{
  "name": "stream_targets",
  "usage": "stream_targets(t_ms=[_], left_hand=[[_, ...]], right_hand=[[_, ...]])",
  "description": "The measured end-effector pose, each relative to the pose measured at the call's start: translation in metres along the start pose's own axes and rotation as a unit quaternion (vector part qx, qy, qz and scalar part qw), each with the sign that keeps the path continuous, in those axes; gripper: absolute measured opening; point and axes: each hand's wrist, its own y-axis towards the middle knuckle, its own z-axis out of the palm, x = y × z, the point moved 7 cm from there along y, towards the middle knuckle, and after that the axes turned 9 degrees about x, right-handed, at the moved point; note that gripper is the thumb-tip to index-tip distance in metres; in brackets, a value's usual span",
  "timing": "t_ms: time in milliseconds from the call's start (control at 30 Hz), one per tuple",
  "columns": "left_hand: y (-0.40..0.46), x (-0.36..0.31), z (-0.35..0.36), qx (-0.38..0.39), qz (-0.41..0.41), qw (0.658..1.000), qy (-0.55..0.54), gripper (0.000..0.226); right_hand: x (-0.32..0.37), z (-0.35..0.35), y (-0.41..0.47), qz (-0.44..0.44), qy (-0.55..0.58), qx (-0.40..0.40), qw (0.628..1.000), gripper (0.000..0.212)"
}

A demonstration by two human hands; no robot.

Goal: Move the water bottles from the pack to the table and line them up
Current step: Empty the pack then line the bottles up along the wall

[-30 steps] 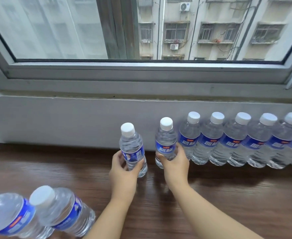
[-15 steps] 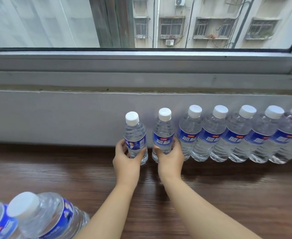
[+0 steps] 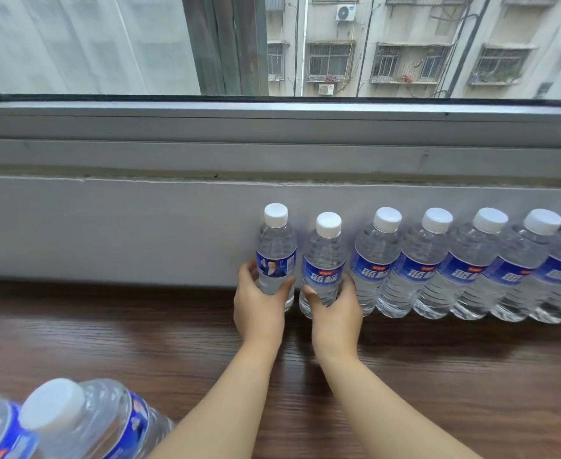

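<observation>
The left hand (image 3: 259, 308) grips the lower body of one water bottle (image 3: 275, 256), fingers curled round its left side and thumb on its right. Just to its right, the right hand (image 3: 335, 313) grips a second bottle (image 3: 324, 260) the same way, thumb on the left and fingers wrapped round the right side. Both bottles stand upright at the far edge of the dark wooden table (image 3: 438, 376), close against the pale wall (image 3: 107, 226) under the window (image 3: 272, 44), with a narrow gap between them. Each is clear ribbed plastic, full of water, with a white screw cap and a blue label band; the left-hand bottle shows a small portrait on its label, the right-hand one shows white characters and a small orange mark. Beyond the right hand's fingers, a row of matching bottles (image 3: 471, 263) runs off to the right along the wall, packed side by side and touching, the nearest one just beside the bottle the right hand holds. Near the left forearm, at the lower left, two more bottles (image 3: 83, 422) of the same kind loom large and blurred; whether they are still in a pack cannot be told.
</observation>
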Motion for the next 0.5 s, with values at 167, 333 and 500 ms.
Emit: stream_targets(t_ms=[167, 333, 500], left_hand=[[0.005, 0.007, 0.002, 0.046, 0.023, 0.998, 0.021, 0.056], [0.003, 0.019, 0.007, 0.136, 0.023, 0.99, -0.006, 0.046], [0.007, 0.024, 0.004, 0.12, 0.023, 0.991, 0.057, 0.059]], right_hand=[[-0.006, -0.005, -0.005, 0.028, -0.031, -0.024, 0.999, 0.045], [-0.007, -0.003, -0.002, 0.026, -0.027, -0.03, 0.999, 0.046], [-0.011, 0.003, 0.002, 0.023, -0.019, -0.034, 0.999, 0.049]])
